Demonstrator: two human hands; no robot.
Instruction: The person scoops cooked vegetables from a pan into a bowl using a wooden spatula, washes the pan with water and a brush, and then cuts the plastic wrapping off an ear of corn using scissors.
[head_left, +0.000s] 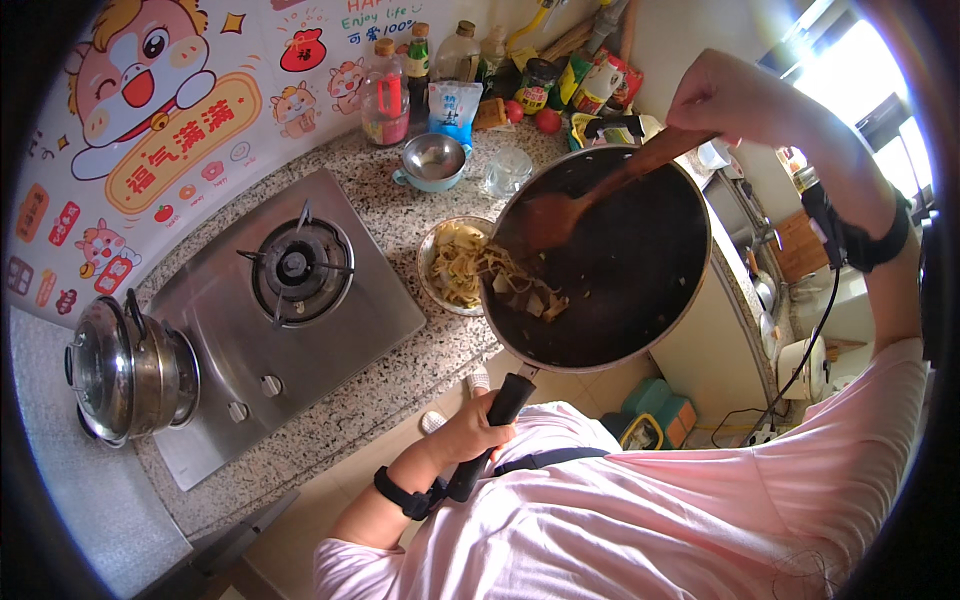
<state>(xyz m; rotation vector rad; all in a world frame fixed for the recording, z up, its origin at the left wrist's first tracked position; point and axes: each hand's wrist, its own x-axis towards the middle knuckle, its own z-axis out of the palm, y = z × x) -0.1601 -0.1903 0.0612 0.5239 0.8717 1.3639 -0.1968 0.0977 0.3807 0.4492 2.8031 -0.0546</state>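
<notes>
My left hand (472, 429) is closed around the black handle of a dark wok (622, 262), which is tilted towards a patterned plate (429, 289) on the counter. Cooked shredded food (459, 259) lies on the plate, and more food (529, 292) rests at the wok's lower left rim, above the plate's right side. My right hand (705, 101), raised above the wok's far rim, grips a wooden spatula (622, 180). The spatula's blade, slightly blurred, is inside the wok close to its left wall.
A gas stove (360, 262) with one bare burner is at left, beside a lidded steel pot (124, 375). Behind the plate stand a metal bowl (433, 159), a glass cup (508, 171), a blue-and-white bag (453, 112) and several bottles. A sink (731, 210) is at right.
</notes>
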